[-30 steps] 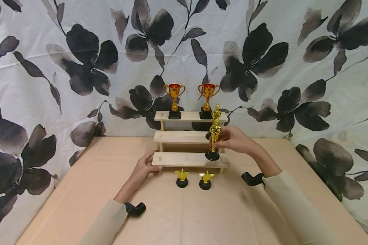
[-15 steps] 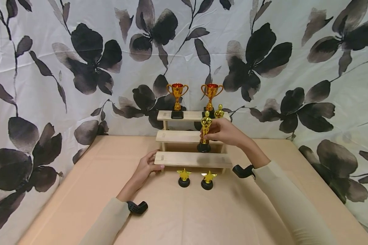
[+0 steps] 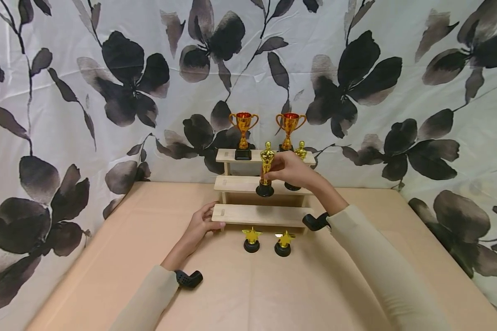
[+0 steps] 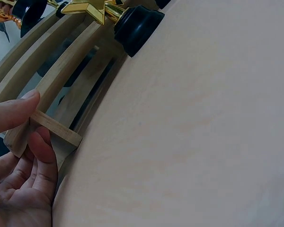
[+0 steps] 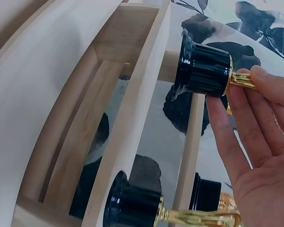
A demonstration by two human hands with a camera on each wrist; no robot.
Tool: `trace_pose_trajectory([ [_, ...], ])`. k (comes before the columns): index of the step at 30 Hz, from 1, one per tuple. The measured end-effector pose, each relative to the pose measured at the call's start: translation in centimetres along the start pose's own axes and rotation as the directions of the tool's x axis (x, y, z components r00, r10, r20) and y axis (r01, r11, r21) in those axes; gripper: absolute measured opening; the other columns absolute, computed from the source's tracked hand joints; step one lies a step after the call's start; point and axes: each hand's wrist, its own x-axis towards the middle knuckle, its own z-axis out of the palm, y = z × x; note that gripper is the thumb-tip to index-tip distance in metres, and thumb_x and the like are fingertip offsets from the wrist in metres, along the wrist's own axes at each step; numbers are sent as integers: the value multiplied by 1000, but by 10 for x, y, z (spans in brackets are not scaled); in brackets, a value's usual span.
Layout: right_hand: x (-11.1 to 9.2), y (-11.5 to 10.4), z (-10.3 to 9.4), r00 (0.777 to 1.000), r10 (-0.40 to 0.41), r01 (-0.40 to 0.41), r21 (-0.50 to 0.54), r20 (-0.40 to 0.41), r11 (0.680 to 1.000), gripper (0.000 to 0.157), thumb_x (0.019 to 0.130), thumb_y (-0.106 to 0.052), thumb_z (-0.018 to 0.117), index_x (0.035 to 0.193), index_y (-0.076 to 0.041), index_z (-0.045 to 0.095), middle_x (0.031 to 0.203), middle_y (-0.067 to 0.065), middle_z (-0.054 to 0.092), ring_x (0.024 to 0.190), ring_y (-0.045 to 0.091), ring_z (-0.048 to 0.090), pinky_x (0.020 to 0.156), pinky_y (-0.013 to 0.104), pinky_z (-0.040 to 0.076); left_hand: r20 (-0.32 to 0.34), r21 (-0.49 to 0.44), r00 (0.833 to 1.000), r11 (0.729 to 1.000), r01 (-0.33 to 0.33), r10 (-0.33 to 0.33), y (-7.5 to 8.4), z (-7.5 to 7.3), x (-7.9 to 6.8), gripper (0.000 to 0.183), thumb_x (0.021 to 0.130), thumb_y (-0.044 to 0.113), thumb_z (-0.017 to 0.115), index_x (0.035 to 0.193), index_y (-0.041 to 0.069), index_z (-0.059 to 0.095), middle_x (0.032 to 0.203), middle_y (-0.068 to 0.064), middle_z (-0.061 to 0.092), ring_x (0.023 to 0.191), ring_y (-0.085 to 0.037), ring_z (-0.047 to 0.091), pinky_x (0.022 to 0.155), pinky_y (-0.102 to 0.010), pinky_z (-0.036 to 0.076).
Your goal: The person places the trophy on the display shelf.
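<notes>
My right hand pinches a gold figure trophy by its lower body, upright over the middle tier of a three-tier wooden shelf. In the right wrist view, the trophy's black base is close to the middle board, with thumb and fingers at the gold part just above it. A second figure trophy stands at the right end of that tier, partly behind my right hand. My left hand grips the left end of the lowest board, thumb on one side and curled fingers underneath.
Two gold cup trophies with black bases stand on the top tier. Two gold star trophies stand on the peach-coloured table before the shelf. A floral cloth hangs behind.
My right hand has carried the figure trophy left and up, from in front of the lowest board to the middle tier, uncovering the second figure trophy's base. My left hand keeps its grip on the shelf.
</notes>
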Motion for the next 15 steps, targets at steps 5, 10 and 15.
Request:
trace_pose_trajectory([
  [5, 11, 2, 5, 1000, -18, 18, 0, -9, 1000, 26, 91, -9, 78, 115, 0, 72, 105, 16, 78, 93, 26, 76, 86, 39, 59, -12, 5, 1000, 1000, 0, 0, 0, 2, 0, 83, 85, 2, 76, 158, 3, 36, 134, -24, 60, 93, -11, 66, 67, -24, 49],
  [10, 20, 4, 9, 1000, -8, 8, -31, -14, 999, 24, 91, -9, 78, 113, -1, 73, 105, 14, 78, 93, 24, 75, 85, 38, 58, -23, 10, 1000, 1000, 2, -1, -1, 3, 1, 83, 84, 2, 76, 157, 5, 38, 131, -19, 62, 93, -12, 66, 66, -25, 49],
  [15, 28, 3, 13, 1000, -14, 13, -53, -10, 999, 23, 92, -9, 77, 113, 1, 73, 105, 16, 78, 95, 25, 74, 86, 39, 57, -29, 20, 1000, 1000, -1, 1, 0, 2, 1, 83, 84, 2, 76, 157, 4, 37, 131, -19, 62, 93, -11, 65, 65, -24, 49],
])
